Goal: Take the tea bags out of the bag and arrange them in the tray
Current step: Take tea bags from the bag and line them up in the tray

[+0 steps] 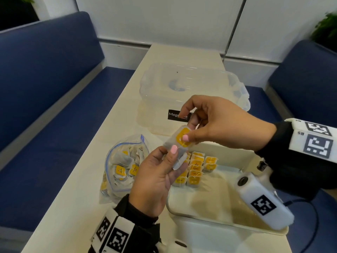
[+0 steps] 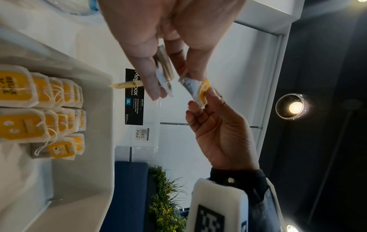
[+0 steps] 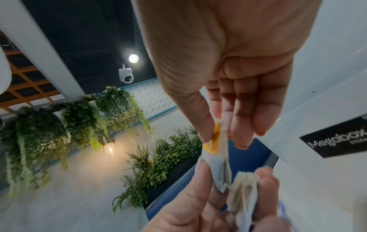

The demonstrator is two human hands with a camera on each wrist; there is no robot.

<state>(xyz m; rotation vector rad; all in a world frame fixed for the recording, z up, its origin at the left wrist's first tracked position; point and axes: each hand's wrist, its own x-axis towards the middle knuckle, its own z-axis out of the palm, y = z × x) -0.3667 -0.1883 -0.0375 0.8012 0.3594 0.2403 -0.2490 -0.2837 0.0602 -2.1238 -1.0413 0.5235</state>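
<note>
Both hands are raised above the pale surface [image 1: 76,198], between the zip bag and the tray. Right hand [image 1: 218,123] pinches a tea bag with a yellow tag [image 1: 179,138] between thumb and fingers, thumb pressed on the tag face. Left hand [image 1: 155,179] has its thumb on the lower edge of that same tea bag and grips a second tea bag [image 1: 179,161] in its curled fingers; the two tea bags are just beside each other, and whether they touch is unclear. Clear zip bag [image 1: 124,167] lies open on the surface left of the tray, with many tea bags piled loosely inside. White tray [image 1: 228,218] sits at the near right of the surface; rows of tea bags [image 1: 197,168] stand upright in its far left corner, yellow tags facing the viewer, packed touching each other. Clear plastic storage box [image 1: 191,92] with a lid and a black Megabox label sits behind the tray. Blue benches [image 1: 45,88] run along both sides of the surface. Left wrist view shows the tray rows [image 2: 39,109] from close up, and both hands [image 2: 218,133] on the tea bags above them.
</note>
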